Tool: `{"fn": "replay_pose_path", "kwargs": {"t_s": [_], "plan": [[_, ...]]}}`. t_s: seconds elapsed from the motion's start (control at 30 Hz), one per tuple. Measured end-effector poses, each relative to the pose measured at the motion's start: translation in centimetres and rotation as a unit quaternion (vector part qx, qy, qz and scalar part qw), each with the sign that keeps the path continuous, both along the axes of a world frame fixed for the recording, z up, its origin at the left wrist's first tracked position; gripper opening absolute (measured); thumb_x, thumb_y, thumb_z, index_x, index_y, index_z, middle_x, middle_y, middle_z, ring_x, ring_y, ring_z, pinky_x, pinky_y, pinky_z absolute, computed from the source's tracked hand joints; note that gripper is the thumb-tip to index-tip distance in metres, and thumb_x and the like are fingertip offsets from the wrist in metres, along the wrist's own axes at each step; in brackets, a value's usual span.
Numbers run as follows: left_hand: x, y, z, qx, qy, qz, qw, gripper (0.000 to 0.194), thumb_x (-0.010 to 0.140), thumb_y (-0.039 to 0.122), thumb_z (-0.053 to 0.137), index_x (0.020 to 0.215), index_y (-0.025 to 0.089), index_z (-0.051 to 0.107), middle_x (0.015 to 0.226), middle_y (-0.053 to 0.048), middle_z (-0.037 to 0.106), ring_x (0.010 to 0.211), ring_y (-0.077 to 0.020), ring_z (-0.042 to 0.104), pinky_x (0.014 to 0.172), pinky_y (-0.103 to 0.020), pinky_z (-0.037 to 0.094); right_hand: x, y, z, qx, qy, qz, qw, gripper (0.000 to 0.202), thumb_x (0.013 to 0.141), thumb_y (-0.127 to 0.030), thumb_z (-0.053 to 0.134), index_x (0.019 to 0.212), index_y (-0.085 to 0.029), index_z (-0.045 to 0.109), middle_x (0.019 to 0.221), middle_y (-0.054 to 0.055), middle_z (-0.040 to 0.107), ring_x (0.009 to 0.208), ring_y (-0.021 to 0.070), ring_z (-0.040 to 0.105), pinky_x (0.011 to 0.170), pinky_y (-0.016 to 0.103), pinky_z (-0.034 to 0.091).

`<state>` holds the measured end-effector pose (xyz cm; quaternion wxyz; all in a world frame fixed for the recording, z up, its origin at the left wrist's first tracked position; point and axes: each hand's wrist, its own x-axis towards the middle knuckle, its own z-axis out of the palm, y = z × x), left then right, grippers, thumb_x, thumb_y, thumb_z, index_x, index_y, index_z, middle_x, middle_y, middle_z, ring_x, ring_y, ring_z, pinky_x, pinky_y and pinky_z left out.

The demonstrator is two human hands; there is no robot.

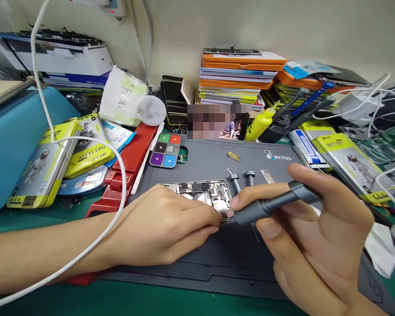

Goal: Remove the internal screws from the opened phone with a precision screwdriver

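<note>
An opened smartphone (213,192) lies on the dark grey work mat (246,267), its circuit board and inner parts exposed. My left hand (171,224) reaches across it and covers much of it. Its fingers are closed at the phone's near right corner and grip the edge there. In my right hand (316,237) is a grey screwdriver (266,208), held slantwise between thumb and fingers. Its tip points at the same corner, close to my left fingertips; the exact contact is hidden. Two more screwdrivers (250,175) lie just behind the phone.
A colored screw tray (165,150) sits at the mat's back left, near a red tool (131,162). Yellow battery boxes (355,162) lie on both sides. Behind stand a yellow bottle (260,123) and stacked orange cases (240,61). A white cable (118,175) hangs across my left forearm.
</note>
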<state>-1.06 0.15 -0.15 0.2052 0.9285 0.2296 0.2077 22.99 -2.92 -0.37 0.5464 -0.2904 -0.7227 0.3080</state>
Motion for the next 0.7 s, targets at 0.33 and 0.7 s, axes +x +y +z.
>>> {"fn": "replay_pose_path", "kwargs": {"t_s": [0.33, 0.7], "plan": [[-0.1, 0.2, -0.1, -0.002, 0.006, -0.003, 1.000, 0.012, 0.110, 0.021, 0.054, 0.114, 0.020, 0.066, 0.097, 0.004, 0.078, 0.072, -0.0120, 0.070, 0.062, -0.027, 0.042, 0.1, -0.4, -0.3, -0.012, 0.011, -0.008, 1.000, 0.075, 0.086, 0.006, 0.062, 0.154, -0.026, 0.054, 0.115, 0.010, 0.074, 0.093, 0.0264, 0.077, 0.077, 0.043, 0.067], [-0.1, 0.1, -0.2, -0.013, 0.019, 0.005, 1.000, 0.011, 0.109, 0.024, 0.056, 0.114, 0.020, 0.066, 0.094, 0.005, 0.076, 0.070, -0.0126, 0.068, 0.063, -0.028, 0.044, -0.9, 0.6, 0.1, 0.005, 0.016, -0.001, 1.000, 0.076, 0.084, 0.007, 0.062, 0.152, -0.027, 0.057, 0.134, 0.016, 0.068, 0.088, 0.0221, 0.077, 0.073, 0.040, 0.069]]}}
